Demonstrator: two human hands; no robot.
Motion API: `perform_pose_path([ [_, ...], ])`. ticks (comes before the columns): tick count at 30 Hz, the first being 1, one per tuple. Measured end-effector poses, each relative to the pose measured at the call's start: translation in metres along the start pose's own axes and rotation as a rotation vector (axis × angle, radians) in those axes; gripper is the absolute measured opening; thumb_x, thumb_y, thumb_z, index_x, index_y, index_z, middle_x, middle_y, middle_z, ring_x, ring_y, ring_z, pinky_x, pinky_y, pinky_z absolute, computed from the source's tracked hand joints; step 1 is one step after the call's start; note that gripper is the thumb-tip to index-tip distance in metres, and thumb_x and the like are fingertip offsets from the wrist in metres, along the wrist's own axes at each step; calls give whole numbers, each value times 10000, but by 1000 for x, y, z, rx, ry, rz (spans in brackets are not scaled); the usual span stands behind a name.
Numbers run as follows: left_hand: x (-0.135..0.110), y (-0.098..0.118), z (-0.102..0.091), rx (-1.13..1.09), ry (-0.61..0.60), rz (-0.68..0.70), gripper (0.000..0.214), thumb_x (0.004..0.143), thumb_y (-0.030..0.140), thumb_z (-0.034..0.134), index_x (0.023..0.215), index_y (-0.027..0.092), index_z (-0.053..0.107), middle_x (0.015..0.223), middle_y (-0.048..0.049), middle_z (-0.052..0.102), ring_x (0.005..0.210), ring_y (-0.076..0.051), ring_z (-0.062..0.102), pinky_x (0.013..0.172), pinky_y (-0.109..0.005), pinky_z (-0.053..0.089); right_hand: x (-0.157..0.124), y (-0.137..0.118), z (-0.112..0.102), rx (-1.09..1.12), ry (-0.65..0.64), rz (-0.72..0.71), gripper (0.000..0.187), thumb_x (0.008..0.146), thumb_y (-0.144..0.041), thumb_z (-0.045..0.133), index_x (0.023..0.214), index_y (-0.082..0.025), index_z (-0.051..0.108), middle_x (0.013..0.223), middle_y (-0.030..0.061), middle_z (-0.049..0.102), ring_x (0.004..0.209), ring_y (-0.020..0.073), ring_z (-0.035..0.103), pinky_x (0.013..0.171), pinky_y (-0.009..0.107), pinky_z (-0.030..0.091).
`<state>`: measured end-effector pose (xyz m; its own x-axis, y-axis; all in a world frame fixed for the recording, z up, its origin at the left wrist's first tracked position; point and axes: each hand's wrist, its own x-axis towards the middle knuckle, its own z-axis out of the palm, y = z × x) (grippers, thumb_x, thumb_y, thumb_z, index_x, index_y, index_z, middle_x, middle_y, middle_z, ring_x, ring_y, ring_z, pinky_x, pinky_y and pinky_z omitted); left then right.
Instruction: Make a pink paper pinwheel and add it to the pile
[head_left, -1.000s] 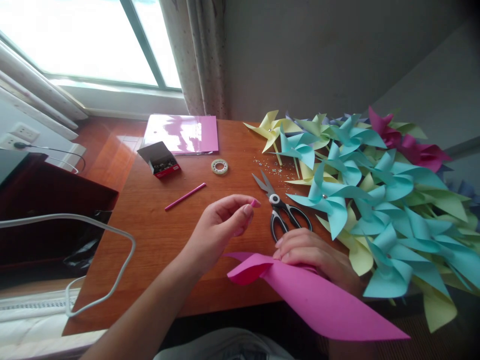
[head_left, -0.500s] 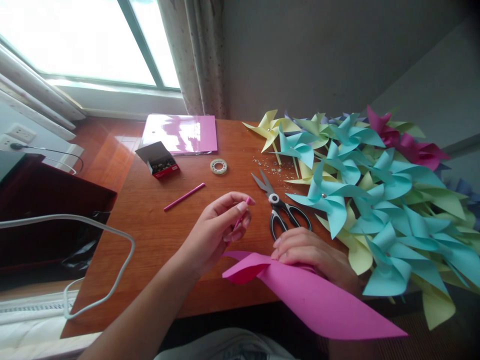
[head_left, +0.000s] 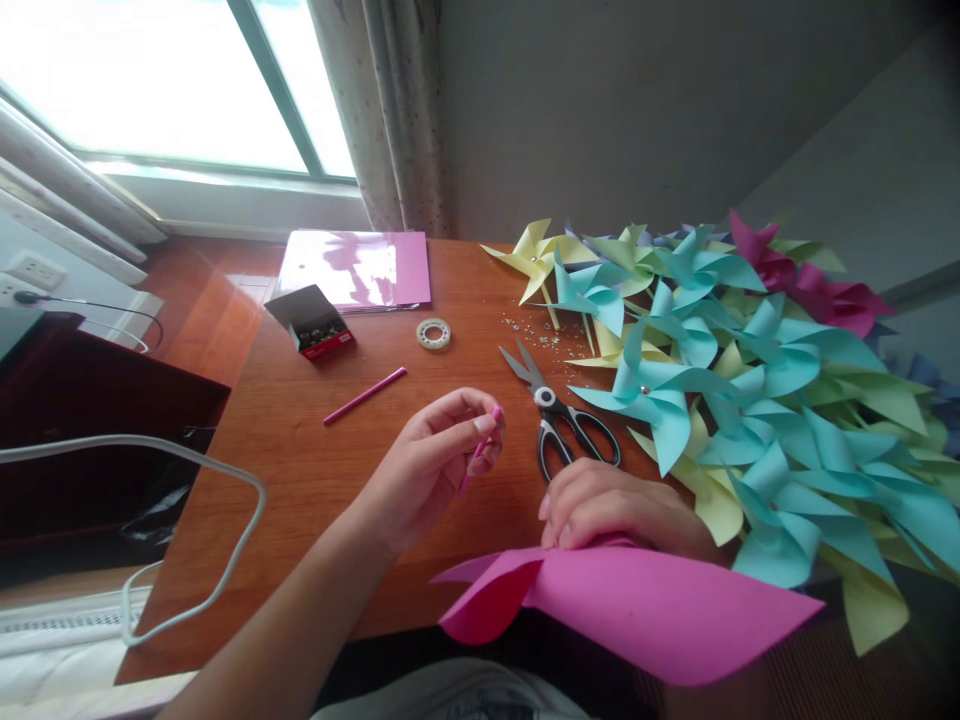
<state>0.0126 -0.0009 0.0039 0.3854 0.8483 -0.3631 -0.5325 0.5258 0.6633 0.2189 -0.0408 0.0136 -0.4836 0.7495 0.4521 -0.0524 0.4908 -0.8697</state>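
Observation:
My left hand hovers over the wooden table, fingers pinched on a short pink stick that runs through them. My right hand is curled over the centre of a pink folded paper sheet at the table's near edge, pressing its folded corners together. Black-handled scissors lie just beyond both hands. A second pink stick lies on the table to the left.
A heap of paper pinwheels, teal, yellow and magenta, fills the right side. At the back lie a pink folder, an open small box and a tape roll. A white cable loops at the left edge.
The pink paper has tipped down toward me and flattened under my right hand. My left hand has drawn the short pink stick further through its fingers and shifted slightly down.

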Motion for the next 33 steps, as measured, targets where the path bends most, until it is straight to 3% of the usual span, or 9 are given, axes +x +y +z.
perform_pose_path([
  [5,-2,0,2,42,-2,0,137,780,207,807,815,147,689,691,12,594,562,-62,482,487,-169,339,7,2,0,-84,6,-31,259,1036,-307,492,1013,-162,706,870,98,745,863,196,708,804,369,599],
  [10,-4,-1,1,88,-91,-39,103,792,187,805,824,148,715,678,12,614,586,-65,506,549,-170,396,13,1,0,-176,60,-21,306,1047,-322,466,963,-164,715,835,96,722,865,194,684,822,374,580],
  [14,-5,-2,0,103,-156,-86,107,791,191,809,849,156,727,688,15,615,571,-62,509,527,-164,373,15,0,-3,-200,32,-25,239,1026,-286,518,974,-158,713,865,99,734,892,196,681,835,363,576],
  [33,-5,-2,1,117,-173,-91,146,798,243,804,800,133,709,690,11,602,578,-66,481,546,-174,366,13,5,-6,-230,29,-28,176,1000,-235,548,1011,-171,712,900,94,726,912,210,678,853,376,579],
])
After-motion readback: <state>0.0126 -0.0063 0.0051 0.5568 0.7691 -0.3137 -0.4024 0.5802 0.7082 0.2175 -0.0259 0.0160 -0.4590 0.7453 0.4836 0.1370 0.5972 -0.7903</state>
